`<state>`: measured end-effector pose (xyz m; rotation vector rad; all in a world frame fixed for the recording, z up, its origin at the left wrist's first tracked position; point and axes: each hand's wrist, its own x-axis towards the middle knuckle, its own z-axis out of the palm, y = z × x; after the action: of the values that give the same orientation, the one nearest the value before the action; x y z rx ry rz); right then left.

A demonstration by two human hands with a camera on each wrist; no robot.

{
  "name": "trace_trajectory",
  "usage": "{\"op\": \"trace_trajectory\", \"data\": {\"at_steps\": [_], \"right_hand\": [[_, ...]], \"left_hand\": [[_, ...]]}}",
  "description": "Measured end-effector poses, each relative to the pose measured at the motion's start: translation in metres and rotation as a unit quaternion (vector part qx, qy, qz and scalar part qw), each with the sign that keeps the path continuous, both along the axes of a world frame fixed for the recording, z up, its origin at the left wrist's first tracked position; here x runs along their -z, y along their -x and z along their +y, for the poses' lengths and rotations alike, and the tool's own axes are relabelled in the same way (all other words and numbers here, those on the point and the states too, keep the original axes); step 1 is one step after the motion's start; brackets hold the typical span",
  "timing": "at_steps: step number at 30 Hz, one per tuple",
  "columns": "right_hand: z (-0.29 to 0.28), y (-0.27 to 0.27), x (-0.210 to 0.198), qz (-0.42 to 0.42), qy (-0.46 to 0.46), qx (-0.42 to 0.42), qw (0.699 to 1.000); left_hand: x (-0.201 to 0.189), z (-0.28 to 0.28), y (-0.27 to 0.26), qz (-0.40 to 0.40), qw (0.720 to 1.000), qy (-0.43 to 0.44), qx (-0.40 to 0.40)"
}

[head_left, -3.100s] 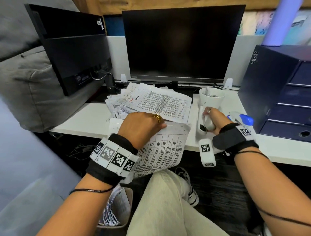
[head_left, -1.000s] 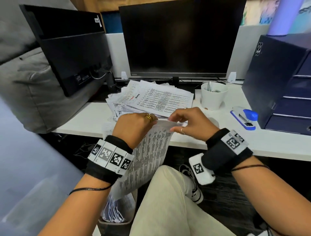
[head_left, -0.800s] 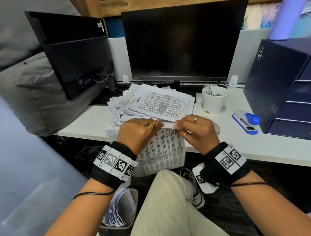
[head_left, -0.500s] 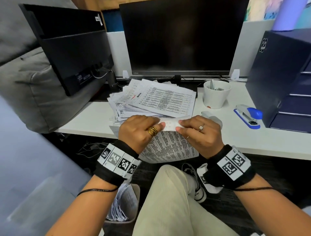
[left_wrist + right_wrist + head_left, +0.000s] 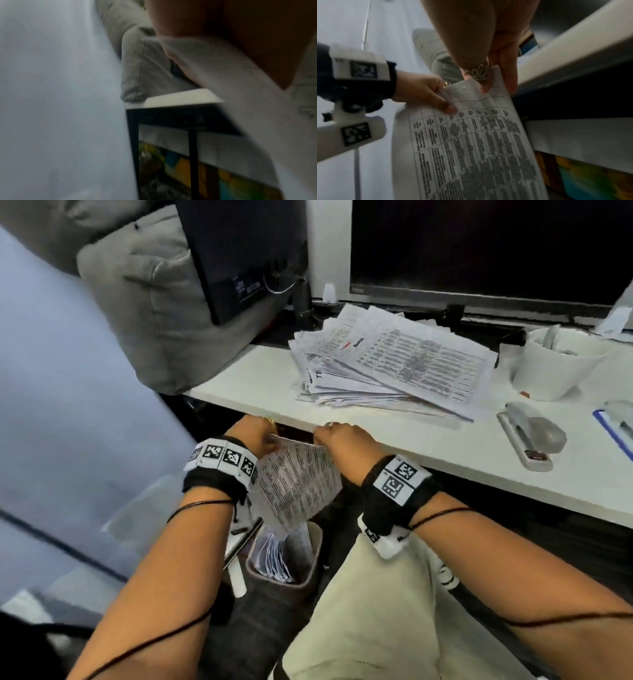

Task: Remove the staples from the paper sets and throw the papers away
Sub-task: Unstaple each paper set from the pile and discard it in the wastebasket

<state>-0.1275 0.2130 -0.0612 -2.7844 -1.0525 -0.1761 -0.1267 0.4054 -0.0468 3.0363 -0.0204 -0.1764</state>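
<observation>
We see a white desk (image 5: 260, 378) on a black frame carrying two dark monitors (image 5: 486, 248), a grey cushion (image 5: 144, 302) slumped against its left end, pale blue-grey flooring (image 5: 68, 405) beside it and darkness underneath.

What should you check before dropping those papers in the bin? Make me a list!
1. Both hands hold the paper set: ok, left hand and right hand pinch its top edge.
2. Papers hang above the bin: ok.
3. Bin has room: cannot tell, papers already inside.
4. Staples all out: cannot tell; only small marks show near the top edge.
5. More sets waiting: ok, stack of papers on the desk.
</observation>
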Motion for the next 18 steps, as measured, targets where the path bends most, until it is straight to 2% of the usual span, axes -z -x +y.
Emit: {"op": "trace_trajectory", "data": {"at_steps": [2, 6, 10, 14, 18], "right_hand": [[0.023, -0.007, 0.017, 0.053, 0.044, -0.012, 0.998], [0.056, -0.032, 0.07, 0.127, 0.098, -0.018, 0.987], [0.084, -0.059, 0.116, 0.185, 0.123, -0.023, 0.975], [0.096, -0.083, 0.157, 0.212, 0.112, -0.029, 0.97], [0.095, -0.105, 0.184, 0.234, 0.03, -0.028, 0.971]], "left_hand": [[0.026, 0.011, 0.002, 0.0, 0.999, 0.009, -0.049], [0.105, 0.026, 0.011, 0.056, 0.988, 0.055, -0.135], [0.164, 0.031, 0.019, 0.094, 0.973, 0.079, -0.196], [0.189, 0.035, 0.013, 0.089, 0.968, 0.102, -0.213], [0.191, 0.042, -0.005, 0.099, 0.973, 0.081, -0.194]]}}
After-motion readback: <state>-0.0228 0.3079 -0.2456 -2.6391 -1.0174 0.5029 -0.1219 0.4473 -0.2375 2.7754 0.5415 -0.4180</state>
